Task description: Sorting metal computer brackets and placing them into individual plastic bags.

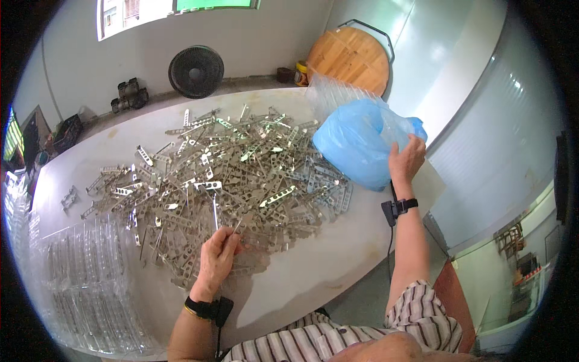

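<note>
My left hand (217, 256) is closed near the front of a wide heap of perforated metal strips (223, 175). A thin, shiny metal piece (239, 225) pokes out from its fingertips; its exact kind is unclear. Something reddish shows beside those fingers. Out to the right, my right hand (408, 158) has its fingers bent on the edge of a blue plastic bag (356, 142). The bag bulges and lies at the heap's right side, its contents hidden. Each wrist wears a black strap with a cable.
Clear plastic trays (84, 283) are stacked at the table's left front; another clear ribbed tray (338, 93) lies behind the bag. Beyond the white table (319, 259) stand a black fan (196, 71) and a round wooden tabletop (350, 60) leaning on the wall.
</note>
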Tool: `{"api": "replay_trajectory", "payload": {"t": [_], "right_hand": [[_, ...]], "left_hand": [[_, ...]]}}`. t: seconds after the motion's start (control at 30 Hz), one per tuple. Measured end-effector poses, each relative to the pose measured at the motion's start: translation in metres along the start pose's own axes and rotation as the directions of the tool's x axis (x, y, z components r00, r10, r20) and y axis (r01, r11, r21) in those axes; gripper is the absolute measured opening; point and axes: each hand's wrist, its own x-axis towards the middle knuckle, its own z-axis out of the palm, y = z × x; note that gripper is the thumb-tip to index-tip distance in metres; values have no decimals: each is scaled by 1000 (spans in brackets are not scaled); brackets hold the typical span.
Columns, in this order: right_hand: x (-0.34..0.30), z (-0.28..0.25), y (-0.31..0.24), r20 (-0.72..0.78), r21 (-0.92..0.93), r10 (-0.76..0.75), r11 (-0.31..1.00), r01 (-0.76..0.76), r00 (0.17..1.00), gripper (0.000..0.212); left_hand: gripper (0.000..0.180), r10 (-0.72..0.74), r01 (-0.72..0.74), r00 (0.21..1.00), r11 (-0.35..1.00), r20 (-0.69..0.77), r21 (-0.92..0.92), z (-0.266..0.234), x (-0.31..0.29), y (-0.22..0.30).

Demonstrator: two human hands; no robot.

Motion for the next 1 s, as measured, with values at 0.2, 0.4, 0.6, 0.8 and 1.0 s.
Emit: {"api": "replay_trajectory", "payload": {"t": [0.2, 0.4, 0.6, 0.8, 1.0], "right_hand": [[17, 30, 19, 401, 142, -126, 987, 74, 908, 37], [29, 87, 18, 327, 284, -143, 958, 47, 934, 43], [35, 107, 1, 619, 37, -129, 990, 135, 775, 72], [2, 61, -41, 849, 371, -340, 929, 1, 405, 41], [-15, 50, -26, 877, 342, -331, 939, 31, 349, 41]], "left_hand": [[16, -3, 3, 1000, 1000, 3, 27, 3, 2, -7], [13, 37, -36, 999, 998, -17, 43, 6, 2, -6], [14, 4, -4, 1000, 999, 3, 52, 6, 0, 1], [15, -15, 15, 1000, 1000, 10, -18, 2, -1, -6], [17, 24, -24, 999, 1000, 32, -4, 5, 2, -8]]}}
